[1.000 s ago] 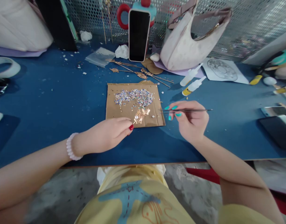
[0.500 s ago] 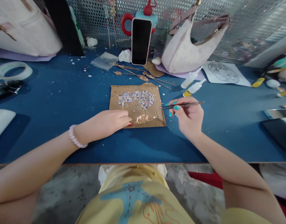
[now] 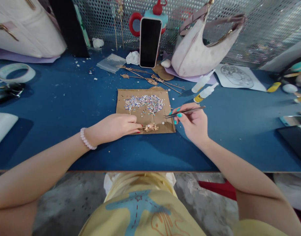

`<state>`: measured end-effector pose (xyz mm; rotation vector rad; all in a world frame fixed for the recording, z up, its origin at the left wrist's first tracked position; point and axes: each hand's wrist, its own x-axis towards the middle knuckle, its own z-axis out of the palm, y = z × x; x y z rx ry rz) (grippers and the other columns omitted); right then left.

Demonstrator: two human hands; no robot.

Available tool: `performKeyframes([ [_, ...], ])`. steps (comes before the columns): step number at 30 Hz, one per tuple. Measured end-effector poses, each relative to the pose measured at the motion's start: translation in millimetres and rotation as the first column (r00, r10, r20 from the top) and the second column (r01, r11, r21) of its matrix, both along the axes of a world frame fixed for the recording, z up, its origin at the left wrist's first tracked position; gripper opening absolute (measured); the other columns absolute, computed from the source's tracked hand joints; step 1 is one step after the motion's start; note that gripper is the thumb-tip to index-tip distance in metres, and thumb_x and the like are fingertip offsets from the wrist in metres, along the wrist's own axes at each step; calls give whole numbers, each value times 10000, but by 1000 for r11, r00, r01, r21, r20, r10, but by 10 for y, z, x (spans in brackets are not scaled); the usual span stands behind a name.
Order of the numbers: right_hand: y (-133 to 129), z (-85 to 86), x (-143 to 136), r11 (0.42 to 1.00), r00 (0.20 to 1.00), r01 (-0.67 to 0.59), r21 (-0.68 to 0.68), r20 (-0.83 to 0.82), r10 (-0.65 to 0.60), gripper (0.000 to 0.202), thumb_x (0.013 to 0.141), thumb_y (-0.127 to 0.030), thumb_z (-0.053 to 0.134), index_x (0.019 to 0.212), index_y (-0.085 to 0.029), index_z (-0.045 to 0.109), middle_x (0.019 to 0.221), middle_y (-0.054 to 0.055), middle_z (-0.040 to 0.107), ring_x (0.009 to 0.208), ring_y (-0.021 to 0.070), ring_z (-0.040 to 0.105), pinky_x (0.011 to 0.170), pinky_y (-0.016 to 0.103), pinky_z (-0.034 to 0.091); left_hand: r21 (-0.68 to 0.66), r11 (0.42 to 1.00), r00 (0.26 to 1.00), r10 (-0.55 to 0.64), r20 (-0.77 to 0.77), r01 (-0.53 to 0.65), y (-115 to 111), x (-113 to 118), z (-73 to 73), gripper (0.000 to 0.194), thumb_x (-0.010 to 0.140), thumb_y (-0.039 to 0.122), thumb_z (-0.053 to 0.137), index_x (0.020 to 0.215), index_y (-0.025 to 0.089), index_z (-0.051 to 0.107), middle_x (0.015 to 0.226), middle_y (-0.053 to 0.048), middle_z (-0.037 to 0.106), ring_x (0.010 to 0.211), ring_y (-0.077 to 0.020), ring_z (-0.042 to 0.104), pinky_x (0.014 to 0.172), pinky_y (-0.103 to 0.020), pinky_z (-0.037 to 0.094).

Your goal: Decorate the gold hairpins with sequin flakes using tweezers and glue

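My left hand (image 3: 119, 127), with a pale bead bracelet at its wrist, pinches the thin stem of a gold hairpin. The filigree head of the gold hairpin (image 3: 151, 127) rests low over a piece of brown cardboard (image 3: 121, 94). Dark pointed tweezers (image 3: 187, 111) are in my right hand (image 3: 196, 123), their tips above the cardboard's right part. I cannot make out anything between the tips. A pile of small glittering rhinestones (image 3: 144, 103) covers the cardboard's upper half. One white pearl bead (image 3: 163, 123) lies right of the hairpin head.
Behind the cardboard lie more gold hairpins (image 3: 150, 78) and a clear plastic bag (image 3: 111, 63). A phone (image 3: 150, 42) stands upright beside a white handbag (image 3: 201, 52). Two glue bottles (image 3: 205, 93) lie at the right. A tape roll (image 3: 15, 72) is far left.
My left hand has shifted slightly right with the hairpin. My right hand has moved left, bringing the tweezers' tips further over the cardboard. The whole view has shifted slightly.
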<state>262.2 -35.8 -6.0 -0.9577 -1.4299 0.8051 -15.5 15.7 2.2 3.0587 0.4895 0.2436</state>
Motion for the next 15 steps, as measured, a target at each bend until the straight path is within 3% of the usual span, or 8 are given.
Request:
performKeyframes([
  [5, -3, -31, 21, 999, 999, -25, -23, 26, 25, 125, 846, -261, 657, 913, -208, 567, 846, -18, 682, 574, 42, 609, 562, 174, 533, -95, 994, 999, 54, -9, -54, -4, 1, 28, 415, 1020, 395, 298, 1082, 169, 640, 885, -30, 580, 723, -103, 549, 596, -245, 317],
  [15, -17, -48, 23, 998, 994, -17, -59, 111, 23, 131, 836, -284, 665, 903, -197, 592, 842, -2, 680, 609, 56, 625, 557, 168, 545, -31, 999, 1000, 20, -6, -20, 17, 7, 12, 379, 1015, 385, 324, 1138, 184, 621, 875, -32, 599, 737, -115, 561, 575, -255, 306],
])
